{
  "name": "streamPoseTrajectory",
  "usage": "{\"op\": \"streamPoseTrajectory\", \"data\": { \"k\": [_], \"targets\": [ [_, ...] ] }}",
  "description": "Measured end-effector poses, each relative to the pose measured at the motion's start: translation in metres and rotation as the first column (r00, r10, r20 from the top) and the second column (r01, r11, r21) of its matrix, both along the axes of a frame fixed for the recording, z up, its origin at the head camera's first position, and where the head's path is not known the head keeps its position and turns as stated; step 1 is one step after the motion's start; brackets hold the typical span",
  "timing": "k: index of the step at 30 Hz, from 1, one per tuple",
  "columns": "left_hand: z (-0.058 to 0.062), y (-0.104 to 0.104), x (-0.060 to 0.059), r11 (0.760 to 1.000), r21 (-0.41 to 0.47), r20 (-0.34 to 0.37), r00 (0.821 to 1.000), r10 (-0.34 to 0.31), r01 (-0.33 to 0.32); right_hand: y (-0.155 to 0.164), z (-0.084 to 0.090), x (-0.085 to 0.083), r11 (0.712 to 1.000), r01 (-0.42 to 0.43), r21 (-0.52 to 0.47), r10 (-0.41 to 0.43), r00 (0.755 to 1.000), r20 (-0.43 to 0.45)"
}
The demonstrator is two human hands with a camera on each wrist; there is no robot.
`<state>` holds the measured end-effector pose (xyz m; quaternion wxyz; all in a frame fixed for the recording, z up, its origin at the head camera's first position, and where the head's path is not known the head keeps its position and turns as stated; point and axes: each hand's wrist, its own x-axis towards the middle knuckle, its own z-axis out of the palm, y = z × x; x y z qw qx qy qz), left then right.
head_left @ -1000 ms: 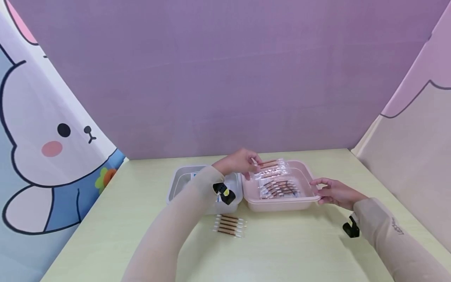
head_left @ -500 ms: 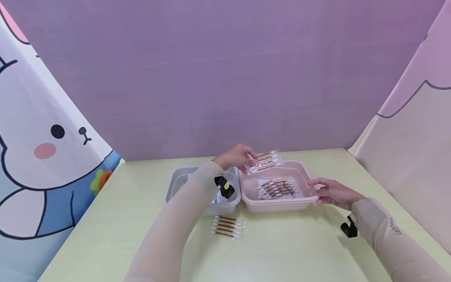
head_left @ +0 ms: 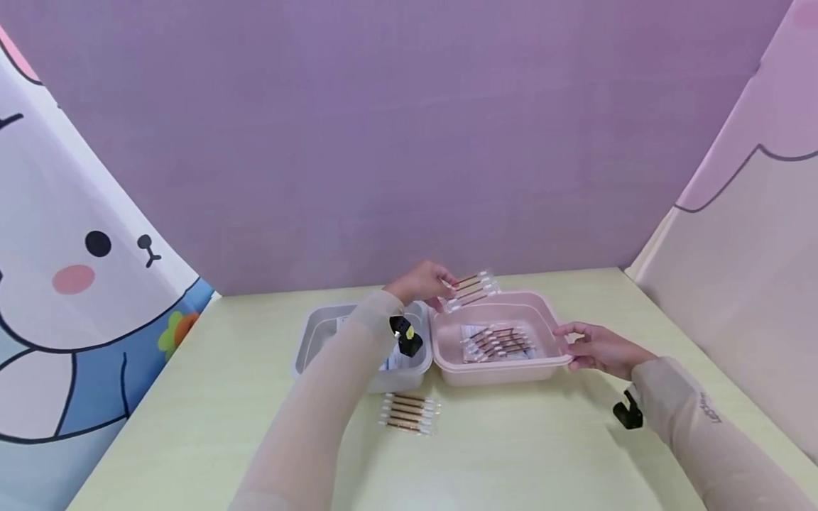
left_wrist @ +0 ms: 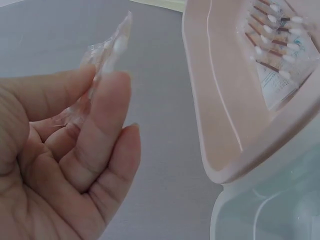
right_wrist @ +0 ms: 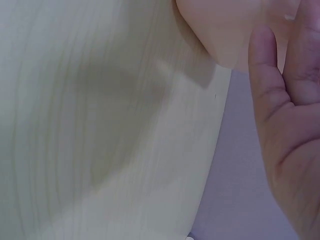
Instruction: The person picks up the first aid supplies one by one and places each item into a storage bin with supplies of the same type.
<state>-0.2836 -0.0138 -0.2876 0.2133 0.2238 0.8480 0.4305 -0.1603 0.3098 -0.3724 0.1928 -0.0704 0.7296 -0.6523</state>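
Observation:
My left hand [head_left: 447, 289] pinches a clear packet of brown-stemmed cotton swabs [head_left: 474, 289] by its end and holds it above the back-left corner of the pink tray [head_left: 549, 323]. In the left wrist view the thumb and fingers [left_wrist: 107, 107] clamp the packet [left_wrist: 111, 47] beside the tray's rim [left_wrist: 215, 100]. A second swab packet [head_left: 498, 342] lies flat inside the tray. My right hand [head_left: 571, 345] rests against the tray's right rim with its fingers [right_wrist: 265, 75] nearly straight beside the tray's corner [right_wrist: 225, 30].
A clear grey container [head_left: 313, 348] stands against the tray's left side, with a paper inside. A third swab packet [head_left: 409, 413] lies on the pale green table [head_left: 511, 454] in front of it. Purple and cartoon-printed walls enclose the table.
My left hand has lifted the swab packet out of the pink tray, up and toward the back left. The right hand has stayed at the tray's right rim.

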Motion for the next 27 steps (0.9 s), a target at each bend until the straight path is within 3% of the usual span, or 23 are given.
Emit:
{"op": "streamPoseTrajectory", "data": {
  "k": [7,18,27],
  "targets": [
    [-0.007,0.006,-0.002,1.000,-0.003,0.001,1.000,-0.013,0.013,0.001,-0.002,-0.001,1.000,0.003,-0.001,-0.003,1.000,0.005],
    [-0.022,0.014,0.004,0.999,-0.029,-0.001,1.000,-0.026,0.026,0.000,-0.005,0.001,0.999,-0.022,-0.042,0.022,1.000,-0.006],
    [-0.025,0.013,0.010,0.999,-0.032,0.017,1.000,-0.008,0.009,-0.002,-0.001,0.001,1.000,-0.005,-0.009,0.004,1.000,-0.016]
  ]
}}
